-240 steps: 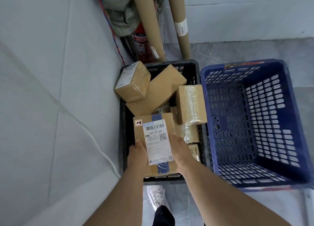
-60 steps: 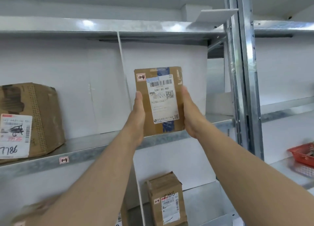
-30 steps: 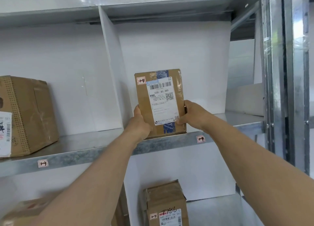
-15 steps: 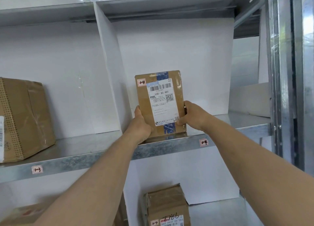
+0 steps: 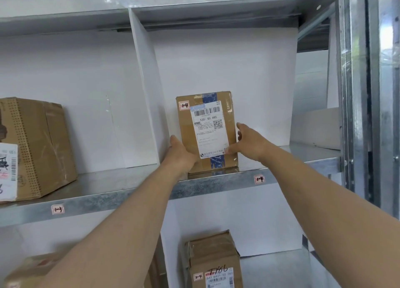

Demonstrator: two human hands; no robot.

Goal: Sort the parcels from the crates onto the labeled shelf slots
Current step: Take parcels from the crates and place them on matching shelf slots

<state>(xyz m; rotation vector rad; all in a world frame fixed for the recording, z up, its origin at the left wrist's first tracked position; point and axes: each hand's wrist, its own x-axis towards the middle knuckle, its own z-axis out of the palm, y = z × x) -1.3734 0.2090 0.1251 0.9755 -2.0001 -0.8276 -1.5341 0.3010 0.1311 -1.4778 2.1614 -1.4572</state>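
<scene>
Cardboard parcel seems placed in slot 1-4; left hand grips it, right hand open; next, release fully

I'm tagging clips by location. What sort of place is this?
Most likely a parcel storage or sorting room: galvanised metal shelving split by white dividers, handwritten slot labels such as 1-4 on the shelf edge, and a taped cardboard parcel bearing a barcoded shipping label.

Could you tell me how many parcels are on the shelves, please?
4: upright parcel in slot 1-4, large box far left, taped box below, blurred box bottom left, partly covered; more may be hidden.
</scene>
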